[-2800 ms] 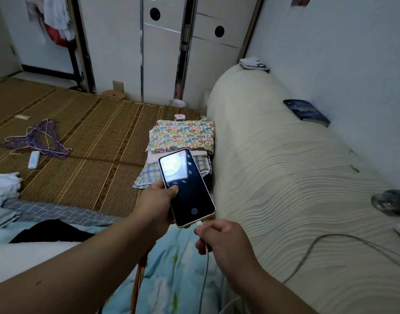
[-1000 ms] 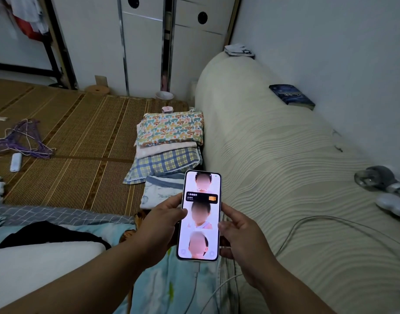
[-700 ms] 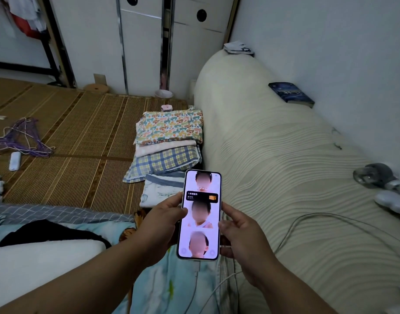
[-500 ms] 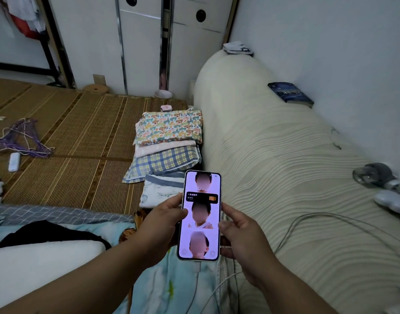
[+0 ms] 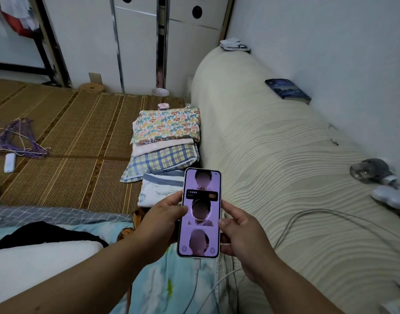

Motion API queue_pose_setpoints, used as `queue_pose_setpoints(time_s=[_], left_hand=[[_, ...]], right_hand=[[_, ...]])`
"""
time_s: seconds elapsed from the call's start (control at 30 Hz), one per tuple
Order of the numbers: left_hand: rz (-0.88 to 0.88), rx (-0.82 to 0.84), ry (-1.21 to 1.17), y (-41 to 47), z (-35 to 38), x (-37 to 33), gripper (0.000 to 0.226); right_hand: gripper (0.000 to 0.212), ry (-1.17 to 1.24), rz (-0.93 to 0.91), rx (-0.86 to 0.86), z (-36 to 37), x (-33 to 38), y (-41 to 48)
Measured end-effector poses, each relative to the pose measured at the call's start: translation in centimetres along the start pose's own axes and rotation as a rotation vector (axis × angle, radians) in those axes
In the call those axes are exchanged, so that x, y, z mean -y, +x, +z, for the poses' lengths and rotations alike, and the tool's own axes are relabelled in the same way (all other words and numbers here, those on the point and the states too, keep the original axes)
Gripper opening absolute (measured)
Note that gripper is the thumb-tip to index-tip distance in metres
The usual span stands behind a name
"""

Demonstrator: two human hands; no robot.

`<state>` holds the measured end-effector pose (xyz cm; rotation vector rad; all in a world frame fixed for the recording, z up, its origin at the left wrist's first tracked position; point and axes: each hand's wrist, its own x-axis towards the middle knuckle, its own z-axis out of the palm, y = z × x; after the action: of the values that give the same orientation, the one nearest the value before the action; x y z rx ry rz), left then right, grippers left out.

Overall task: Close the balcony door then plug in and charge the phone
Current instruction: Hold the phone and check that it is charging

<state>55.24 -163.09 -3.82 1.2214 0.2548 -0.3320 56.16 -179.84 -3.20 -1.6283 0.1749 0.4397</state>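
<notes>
Phone (image 5: 200,214): upright, screen lit pale purple, held low centre above the near corner of the bed, between the folded linens and the cream cover.

Left hand (image 5: 161,220): grip wrapped round the phone's left edge, thumb laid across the screen margin.

Right hand (image 5: 240,232): grip narrow on the phone's right edge, thumb tip at the side, fingers behind the body and out of sight.

Charging cable (image 5: 197,267): white plug seated in the phone's bottom edge; the lead drops over the pale blue printed sheet (image 5: 169,288). A second loop of cable (image 5: 291,223) curves across the cream cover to the right, its far end running out of view.

Cream ribbed cover (image 5: 273,168): a long rounded mound along the right wall. On its wall-side edge lie a dark blue book (image 5: 287,90), a stack of papers (image 5: 234,44) at the far end, a grey object (image 5: 371,171) and a white object (image 5: 390,197) near the right edge of view.

Folded linens (image 5: 165,141): four layers, floral on top, checked below, stacked tight against the mound's left flank.

Woven floor mat (image 5: 70,137): broad open ground left of the linens. Purple hangers (image 5: 15,139) and a white remote (image 5: 9,162) lie near its left edge.

White sliding doors (image 5: 137,41): far wall, a dark gap between two of the panels.
</notes>
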Motion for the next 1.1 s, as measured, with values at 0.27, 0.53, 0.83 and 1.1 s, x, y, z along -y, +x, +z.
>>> queue_pose_setpoints(time_s=[0.27,0.53,0.83,1.1], left_hand=[[-0.001,0.031,-0.013,0.4,0.3,0.4,0.05],[-0.042,0.038,0.038,1.1,-0.3,1.6,0.048],[-0.079,0.032,0.537,2.3,-2.0,3.9,0.078],[-0.169,-0.012,0.757,4.7,-2.7,8.7,0.091]], right_hand=[[0.045,0.032,0.011,-0.002,-0.5,-0.5,0.1],[0.045,0.024,0.042,-0.007,-0.5,-1.8,0.7],[0.053,-0.165,0.015,-0.074,-1.1,-5.2,3.1],[0.044,-0.626,0.012,-0.01,-1.0,-9.6,6.6]])
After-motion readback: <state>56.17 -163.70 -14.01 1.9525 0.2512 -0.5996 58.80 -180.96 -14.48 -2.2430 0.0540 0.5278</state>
